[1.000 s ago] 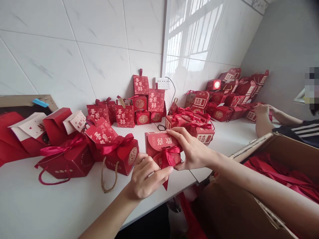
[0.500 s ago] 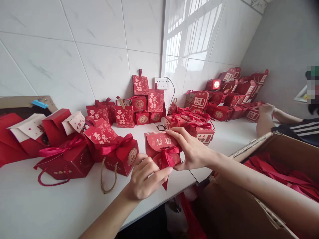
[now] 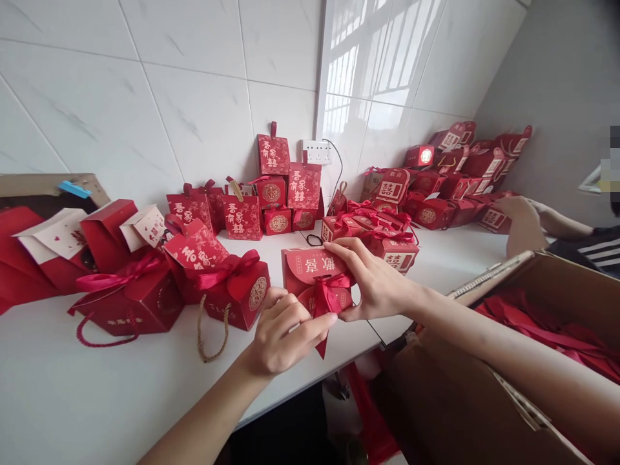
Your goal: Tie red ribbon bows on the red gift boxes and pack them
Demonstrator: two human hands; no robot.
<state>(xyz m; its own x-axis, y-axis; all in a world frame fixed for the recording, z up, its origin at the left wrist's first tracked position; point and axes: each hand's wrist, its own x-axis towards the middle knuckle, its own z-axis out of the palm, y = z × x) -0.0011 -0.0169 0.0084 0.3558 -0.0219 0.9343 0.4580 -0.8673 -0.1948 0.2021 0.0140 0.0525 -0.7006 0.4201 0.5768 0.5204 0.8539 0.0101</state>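
Note:
A red box (image 3: 306,265) with pale lettering lies on the white table, a red ribbon bow (image 3: 327,298) tied across its front. My right hand (image 3: 375,282) grips the box from its right side, fingers over the top and thumb low at the near right corner. At the lower left of the box, my left hand (image 3: 287,332) is curled with its fingertips pinching the ribbon near the bow. One pointed ribbon tail hangs below the fingers. Left of my left hand stands a red box with a rope handle (image 3: 237,294).
More red boxes (image 3: 133,303) line the left and back of the table (image 3: 43,387). A pile of boxes (image 3: 431,213) is at the back right. An open carton (image 3: 465,387) holds red ribbons. Another person's hand (image 3: 518,216) is at the far right.
The whole view has shifted slightly. Both hands keep nearly the same hold on the box and ribbon. The other person's hand has moved a little.

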